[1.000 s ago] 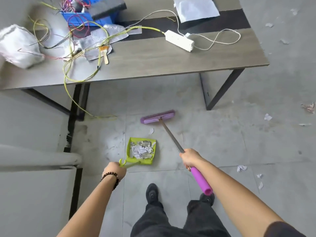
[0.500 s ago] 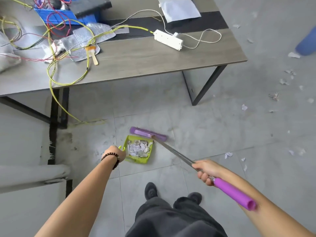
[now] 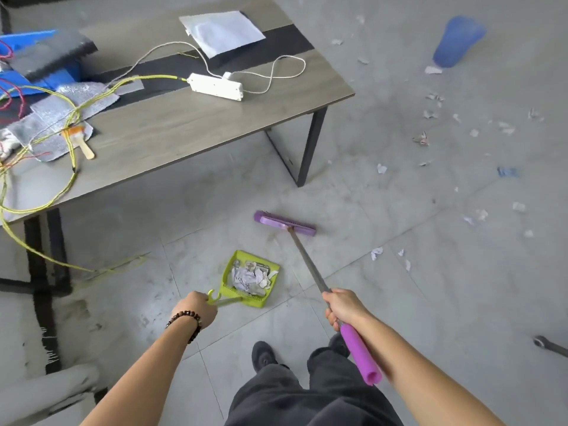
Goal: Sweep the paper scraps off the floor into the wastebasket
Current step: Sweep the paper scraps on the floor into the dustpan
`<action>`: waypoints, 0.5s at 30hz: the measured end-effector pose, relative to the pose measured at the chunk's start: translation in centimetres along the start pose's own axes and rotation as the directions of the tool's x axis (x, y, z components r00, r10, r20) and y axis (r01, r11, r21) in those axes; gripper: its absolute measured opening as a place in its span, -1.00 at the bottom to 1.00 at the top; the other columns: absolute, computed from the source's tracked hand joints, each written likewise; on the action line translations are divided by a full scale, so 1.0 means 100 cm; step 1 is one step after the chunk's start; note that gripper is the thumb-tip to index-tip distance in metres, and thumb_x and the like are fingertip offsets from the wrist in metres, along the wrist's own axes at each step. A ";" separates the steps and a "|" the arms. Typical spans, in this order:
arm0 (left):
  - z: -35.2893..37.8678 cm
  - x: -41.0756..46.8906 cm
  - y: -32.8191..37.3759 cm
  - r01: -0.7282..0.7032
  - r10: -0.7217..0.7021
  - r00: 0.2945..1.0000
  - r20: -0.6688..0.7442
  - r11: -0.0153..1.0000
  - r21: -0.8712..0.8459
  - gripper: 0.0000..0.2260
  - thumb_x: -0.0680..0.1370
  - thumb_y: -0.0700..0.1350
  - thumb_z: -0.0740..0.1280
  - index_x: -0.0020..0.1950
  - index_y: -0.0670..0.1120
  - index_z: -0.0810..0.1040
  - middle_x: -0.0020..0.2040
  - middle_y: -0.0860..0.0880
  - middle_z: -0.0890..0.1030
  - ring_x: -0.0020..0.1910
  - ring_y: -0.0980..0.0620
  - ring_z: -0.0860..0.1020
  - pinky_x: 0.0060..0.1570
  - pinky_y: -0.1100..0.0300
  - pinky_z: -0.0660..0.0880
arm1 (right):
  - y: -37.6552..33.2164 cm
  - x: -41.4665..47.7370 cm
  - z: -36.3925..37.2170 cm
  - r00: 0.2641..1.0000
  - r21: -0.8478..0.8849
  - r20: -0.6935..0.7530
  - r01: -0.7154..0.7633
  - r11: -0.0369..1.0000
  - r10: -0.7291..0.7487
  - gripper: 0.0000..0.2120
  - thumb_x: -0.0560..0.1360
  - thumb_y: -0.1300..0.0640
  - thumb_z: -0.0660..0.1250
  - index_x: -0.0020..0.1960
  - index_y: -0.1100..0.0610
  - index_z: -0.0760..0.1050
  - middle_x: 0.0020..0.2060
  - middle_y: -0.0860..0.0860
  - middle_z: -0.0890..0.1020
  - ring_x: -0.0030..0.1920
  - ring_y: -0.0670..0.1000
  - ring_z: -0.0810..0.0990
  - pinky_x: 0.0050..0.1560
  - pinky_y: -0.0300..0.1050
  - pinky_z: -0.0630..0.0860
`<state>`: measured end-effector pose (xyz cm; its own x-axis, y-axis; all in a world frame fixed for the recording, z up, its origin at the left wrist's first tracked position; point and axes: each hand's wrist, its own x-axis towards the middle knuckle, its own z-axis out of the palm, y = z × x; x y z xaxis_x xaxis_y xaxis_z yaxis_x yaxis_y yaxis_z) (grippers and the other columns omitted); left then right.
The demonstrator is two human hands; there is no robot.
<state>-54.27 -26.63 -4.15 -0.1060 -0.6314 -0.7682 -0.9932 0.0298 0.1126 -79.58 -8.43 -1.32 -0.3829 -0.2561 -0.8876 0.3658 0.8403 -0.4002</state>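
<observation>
Left hand (image 3: 196, 309) grips handle of dustpan (image 3: 243, 294); pan flat on floor (image 3: 430, 302), steadied to retain gathered scraps (image 3: 249, 278). Right hand (image 3: 344, 305) wraps shaft of broom (image 3: 284, 223); head grounded beyond pan, near loose paper scraps (image 3: 376, 253). Wastebasket (image 3: 458, 41) far right, well apart.

Up ahead of both hands stands the grey wood-grain table (image 3: 196, 124), its dark leg (image 3: 310, 146) planted on the floor beyond the right hand (image 3: 342, 305). On top, a white power strip (image 3: 215, 86) lies flat, a white cable (image 3: 285, 69) looping off it and a yellow wire (image 3: 159, 76) running into its end. Behind that, a white pouch (image 3: 221, 32). Far ahead of the left hand (image 3: 196, 309), silver foil sheets (image 3: 92, 99), a small wooden-handled brush (image 3: 80, 139) and a blue bin (image 3: 27, 38). Out right of the right hand, a metal tool (image 3: 550, 345) pokes into view.
</observation>
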 end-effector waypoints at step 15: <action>0.078 -0.016 0.276 -0.386 0.366 0.922 0.127 0.845 0.371 -0.82 0.36 -0.17 0.18 -0.13 -0.02 0.52 -0.24 -0.02 0.55 -0.27 -0.06 0.53 -0.33 0.25 0.42 | 0.112 0.017 -0.224 0.911 0.481 -0.363 0.002 0.877 0.197 -0.81 0.57 0.22 0.16 -0.09 0.31 0.49 -0.52 0.14 0.49 -0.53 0.06 0.42 -0.46 -0.10 0.37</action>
<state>-81.89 -18.72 -4.75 -0.4671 -0.4729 -0.7471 -0.8158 0.5563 0.1580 -95.15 11.24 -2.15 -0.5845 0.1060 -0.8044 0.7279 0.5064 -0.4622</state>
